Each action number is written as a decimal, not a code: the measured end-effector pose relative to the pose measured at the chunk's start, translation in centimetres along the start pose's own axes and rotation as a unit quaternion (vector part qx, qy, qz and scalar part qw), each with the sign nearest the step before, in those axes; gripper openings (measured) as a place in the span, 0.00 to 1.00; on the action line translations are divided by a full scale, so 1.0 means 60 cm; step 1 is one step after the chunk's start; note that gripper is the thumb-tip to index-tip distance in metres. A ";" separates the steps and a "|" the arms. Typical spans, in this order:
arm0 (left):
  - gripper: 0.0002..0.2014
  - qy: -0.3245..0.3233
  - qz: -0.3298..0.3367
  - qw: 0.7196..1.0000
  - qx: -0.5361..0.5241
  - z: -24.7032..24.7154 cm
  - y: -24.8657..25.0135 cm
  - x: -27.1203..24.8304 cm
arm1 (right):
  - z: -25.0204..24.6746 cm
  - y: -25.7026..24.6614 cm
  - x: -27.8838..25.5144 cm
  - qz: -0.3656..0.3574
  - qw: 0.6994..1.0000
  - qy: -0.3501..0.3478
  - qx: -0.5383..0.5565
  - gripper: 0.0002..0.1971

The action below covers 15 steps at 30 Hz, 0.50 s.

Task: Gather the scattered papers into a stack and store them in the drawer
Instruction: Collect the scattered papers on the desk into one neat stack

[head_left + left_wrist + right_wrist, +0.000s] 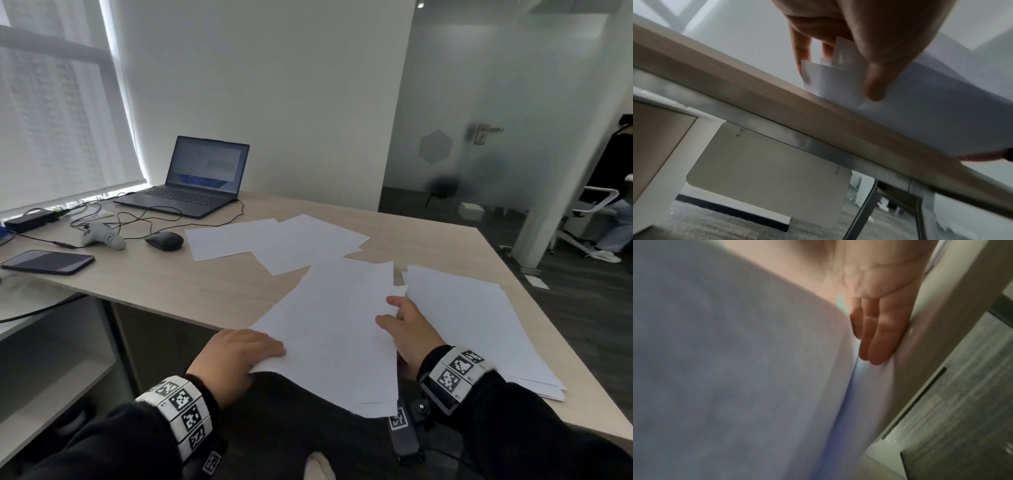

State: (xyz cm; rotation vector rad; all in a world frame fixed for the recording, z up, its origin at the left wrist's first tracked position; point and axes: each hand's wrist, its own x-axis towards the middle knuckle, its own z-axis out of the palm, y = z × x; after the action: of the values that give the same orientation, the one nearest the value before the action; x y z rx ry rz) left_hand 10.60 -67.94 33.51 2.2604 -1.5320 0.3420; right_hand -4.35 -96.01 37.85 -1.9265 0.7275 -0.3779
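- The left hand (236, 359) pinches the near-left corner of a bundle of white sheets (339, 329); the left wrist view shows the thumb under the paper and the fingers (801, 48) on top, with several sheet corners fanned between them.
- The right hand (407, 332) grips the right edge of the same bundle, thumb on top; the right wrist view shows its fingers (875, 337) lying straight along the underside, beside another white sheet.
- The bundle sits at 6 o'clock on the bench (191, 284), its near end overhanging the bench edge above the person's lap.
- A stack of papers (479, 325) lies flat at 4 o'clock, just beside the held bundle.
- Two loose sheets (274, 240) lie overlapped at 12 o'clock, flat on the bench, apart from both hands.
- A laptop (195, 181), lid open and screen lit, stands at 10 o'clock; a mouse (164, 240) sits in front of it, just left of the loose sheets.
- A phone (48, 262) lies face up at 9 o'clock.
- No drawer can be identified with certainty in any view.
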 end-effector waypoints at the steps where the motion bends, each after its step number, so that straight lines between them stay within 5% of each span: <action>1: 0.21 0.023 -0.031 0.999 -0.035 -0.004 0.000 0.004 | -0.006 0.004 -0.002 0.001 1.000 0.019 -0.005 0.20; 4: 0.14 0.048 -0.133 0.981 -0.133 -0.020 0.007 0.010 | -0.026 0.003 -0.014 0.058 0.996 0.038 0.049 0.14; 7: 0.22 0.060 -0.146 0.973 -0.166 -0.027 0.009 0.008 | -0.036 -0.001 -0.035 0.130 0.988 -0.015 0.087 0.31; 10: 0.17 0.039 -0.159 0.969 -0.187 -0.030 0.014 0.001 | -0.032 0.004 -0.043 0.171 0.976 -0.091 0.098 0.42; 15: 0.12 0.005 -0.160 0.962 -0.224 -0.050 0.055 -0.009 | -0.009 0.002 -0.050 0.207 0.948 -0.121 0.209 0.24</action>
State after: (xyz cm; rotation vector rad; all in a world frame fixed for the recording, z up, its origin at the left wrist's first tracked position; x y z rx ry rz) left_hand 7.37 -67.24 36.54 2.0804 -1.0752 -0.0803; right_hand -6.98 -94.54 38.17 -1.3470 0.7918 -0.0240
